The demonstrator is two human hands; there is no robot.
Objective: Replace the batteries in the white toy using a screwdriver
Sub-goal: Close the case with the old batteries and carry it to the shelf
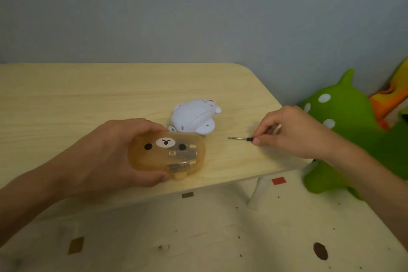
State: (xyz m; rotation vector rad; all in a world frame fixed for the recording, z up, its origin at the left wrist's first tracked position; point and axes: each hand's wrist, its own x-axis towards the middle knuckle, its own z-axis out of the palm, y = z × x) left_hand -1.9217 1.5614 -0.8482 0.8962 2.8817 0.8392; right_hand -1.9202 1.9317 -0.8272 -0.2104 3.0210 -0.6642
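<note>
Two hands work over one pale wood-grain table (66,99) with a rounded corner and a white leg. One white plastic toy (194,119), smooth and rounded like a small animal with stubby flippers, lies on the tabletop between the hands, just behind one translucent amber plastic case (166,153). Whether the two touch cannot be told. The case is a glossy rounded oblong printed with a bear face: two black eyes and a white muzzle patch. At least two cylindrical batteries (181,154) with metallic ends show through its right half. The left hand (106,152) grips this case, fingers curled over its far edge and thumb pressed along the near edge. One small screwdriver (240,138), with a thin bare-metal shaft and a black collar, points left, low over the wood to the right of the toy. The right hand (293,132) pinches its handle end between thumb and fingertips, the other fingers bent close. One green rubbery toy (344,112) with white spots and a pointed horn stands beside the table's right edge. One cream floor mat (220,238) with small coloured squares and dark specks lies below.
</note>
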